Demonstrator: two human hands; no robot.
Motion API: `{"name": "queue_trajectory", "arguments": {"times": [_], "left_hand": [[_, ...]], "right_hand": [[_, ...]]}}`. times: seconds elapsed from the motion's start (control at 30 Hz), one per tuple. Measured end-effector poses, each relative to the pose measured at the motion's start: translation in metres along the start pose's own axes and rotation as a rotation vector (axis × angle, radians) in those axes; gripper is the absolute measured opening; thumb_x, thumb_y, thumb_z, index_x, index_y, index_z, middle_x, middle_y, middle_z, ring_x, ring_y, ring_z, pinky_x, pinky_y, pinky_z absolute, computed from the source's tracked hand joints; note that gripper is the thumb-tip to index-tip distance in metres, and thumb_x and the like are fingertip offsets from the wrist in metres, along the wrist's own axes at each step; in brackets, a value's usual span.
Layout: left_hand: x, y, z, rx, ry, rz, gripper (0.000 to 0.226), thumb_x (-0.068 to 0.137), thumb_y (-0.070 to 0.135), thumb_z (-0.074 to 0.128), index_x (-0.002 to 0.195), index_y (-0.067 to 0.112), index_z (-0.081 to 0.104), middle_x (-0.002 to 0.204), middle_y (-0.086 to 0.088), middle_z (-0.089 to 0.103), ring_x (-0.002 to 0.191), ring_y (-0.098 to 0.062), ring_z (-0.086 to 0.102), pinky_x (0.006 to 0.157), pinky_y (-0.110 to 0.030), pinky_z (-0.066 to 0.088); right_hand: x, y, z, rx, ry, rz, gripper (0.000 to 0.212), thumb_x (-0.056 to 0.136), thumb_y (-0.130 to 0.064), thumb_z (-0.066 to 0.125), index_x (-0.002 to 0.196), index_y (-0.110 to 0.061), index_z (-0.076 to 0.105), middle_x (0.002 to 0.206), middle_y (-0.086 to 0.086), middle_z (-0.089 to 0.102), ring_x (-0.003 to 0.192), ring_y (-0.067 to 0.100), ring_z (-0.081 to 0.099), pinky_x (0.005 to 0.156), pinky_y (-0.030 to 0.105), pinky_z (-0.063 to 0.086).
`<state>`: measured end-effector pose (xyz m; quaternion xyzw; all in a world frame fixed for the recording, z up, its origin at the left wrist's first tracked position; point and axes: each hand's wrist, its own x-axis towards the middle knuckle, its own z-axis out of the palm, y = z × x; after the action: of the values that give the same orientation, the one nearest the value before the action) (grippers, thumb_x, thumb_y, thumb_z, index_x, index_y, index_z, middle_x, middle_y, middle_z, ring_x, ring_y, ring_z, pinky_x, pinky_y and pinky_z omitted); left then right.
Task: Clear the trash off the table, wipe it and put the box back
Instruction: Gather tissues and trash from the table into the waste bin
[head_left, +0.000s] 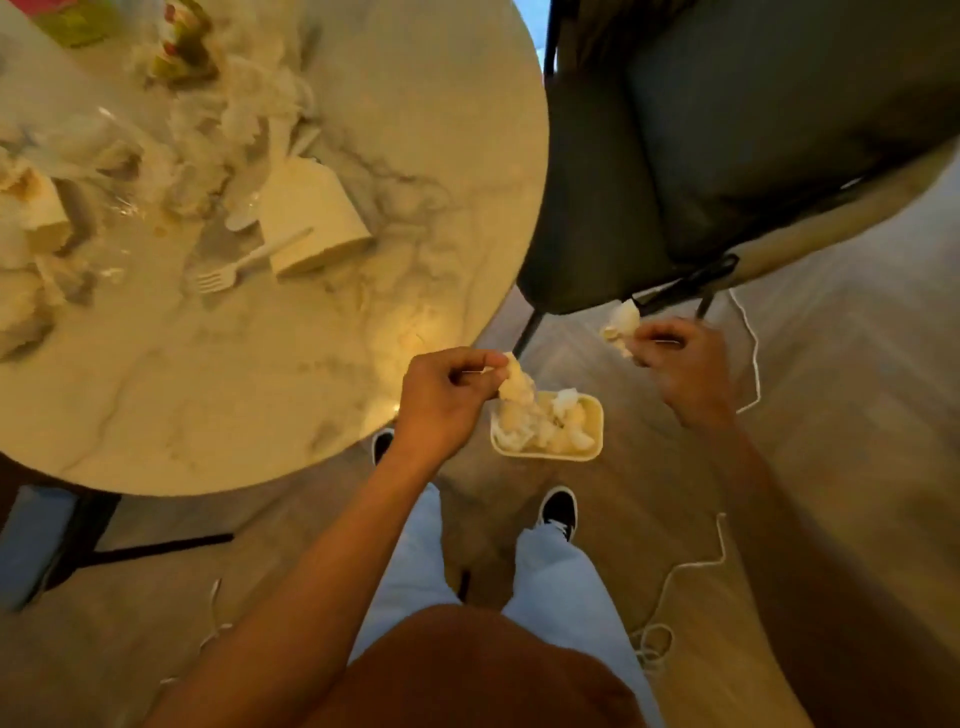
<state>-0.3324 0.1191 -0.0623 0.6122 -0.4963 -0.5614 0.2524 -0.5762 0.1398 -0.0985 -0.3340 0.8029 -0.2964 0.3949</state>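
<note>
Crowding table (322, 364): fork (228, 270), box (317, 218), wrappers (171, 156).

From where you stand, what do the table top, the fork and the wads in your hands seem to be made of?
Table top: polished marble or a marble look, pale with grey veins and a lamp glare.
Fork: white plastic, thin and uniformly white.
Wads in the left hand and right hand: probably tissue or paper napkin, white, crumpled and soft-edged; blur leaves this unsure.
</note>
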Motion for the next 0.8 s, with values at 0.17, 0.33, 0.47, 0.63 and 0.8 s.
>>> {"name": "queue_trajectory", "arguments": {"times": [0.17, 0.33, 0.47, 0.63, 0.8], "left_hand": [[0.008, -0.051, 0.067, 0.227, -0.103, -0.059, 0.025, 0.087, 0.006, 0.065, 0.11, 0.015, 0.07, 0.106, 0.003, 0.069, 0.086, 0.002, 0.063, 0.072, -0.003, 0.047], [0.035, -0.121, 0.105, 0.39, -0.163, -0.182, 0.045, 0.083, 0.011, 0.068, 0.126, 0.021, 0.06, 0.114, 0.001, 0.067, 0.096, -0.006, 0.062, 0.076, -0.011, 0.047], [0.063, -0.177, 0.136, 0.469, -0.192, -0.242, 0.06, 0.076, 0.011, 0.072, 0.133, 0.018, 0.053, 0.124, -0.001, 0.063, 0.109, -0.01, 0.059, 0.091, -0.022, 0.047], [0.097, -0.238, 0.161, 0.472, -0.218, -0.296, 0.075, 0.074, 0.008, 0.074, 0.141, 0.014, 0.043, 0.136, -0.003, 0.053, 0.12, -0.013, 0.054, 0.084, -0.017, 0.044], [0.118, -0.286, 0.174, 0.53, -0.248, -0.305, 0.078, 0.073, 0.012, 0.075, 0.142, 0.014, 0.039, 0.139, -0.004, 0.048, 0.124, -0.017, 0.051, 0.097, -0.032, 0.049]], "right_hand": [[0.013, 0.081, -0.007, -0.07, -0.152, 0.12, 0.029, 0.093, -0.02, 0.059, 0.121, -0.019, 0.063, 0.113, -0.006, 0.061, 0.096, 0.006, 0.054, 0.07, 0.006, 0.04], [0.032, 0.162, 0.037, -0.129, -0.243, 0.138, 0.032, 0.093, -0.01, 0.053, 0.124, -0.015, 0.061, 0.118, 0.008, 0.065, 0.091, 0.015, 0.06, 0.067, 0.014, 0.041], [0.05, 0.224, 0.081, -0.24, -0.334, 0.09, 0.038, 0.087, -0.008, 0.054, 0.124, -0.015, 0.062, 0.118, 0.009, 0.065, 0.089, 0.013, 0.058, 0.077, 0.022, 0.042], [0.079, 0.271, 0.128, -0.266, -0.385, 0.118, 0.041, 0.086, -0.004, 0.056, 0.126, -0.006, 0.059, 0.126, 0.01, 0.054, 0.112, 0.022, 0.056, 0.089, 0.022, 0.04], [0.096, 0.305, 0.165, -0.254, -0.506, 0.187, 0.053, 0.085, -0.003, 0.054, 0.137, -0.009, 0.048, 0.136, 0.008, 0.044, 0.123, 0.023, 0.049, 0.103, 0.037, 0.044]]}}
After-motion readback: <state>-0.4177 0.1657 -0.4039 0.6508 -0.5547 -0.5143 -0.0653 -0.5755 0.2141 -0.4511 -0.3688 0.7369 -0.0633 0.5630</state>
